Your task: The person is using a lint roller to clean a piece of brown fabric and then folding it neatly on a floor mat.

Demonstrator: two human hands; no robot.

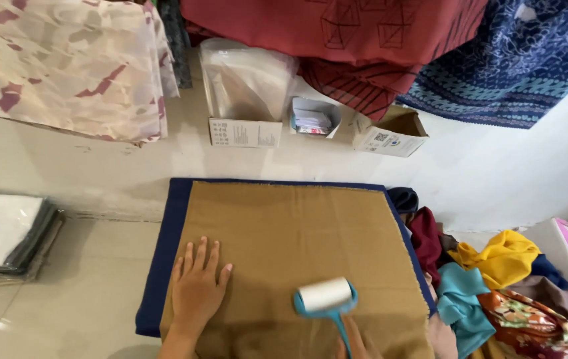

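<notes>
The left hand lies flat and spread on tan fabric, pinning it over a navy pad. The right hand, mostly hidden, grips a lint roller resting on the cloth.

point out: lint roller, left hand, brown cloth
lint roller (324, 294), head view, on the white roll.
left hand (197, 287), head view, on the back of the hand.
brown cloth (297, 226), head view, on bare fabric above the hand.

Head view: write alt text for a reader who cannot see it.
A right hand rolls a blue-handled lint roller over tan fabric on a navy mat, the left hand pressing it flat. Colourful cloths lie alongside.
</notes>
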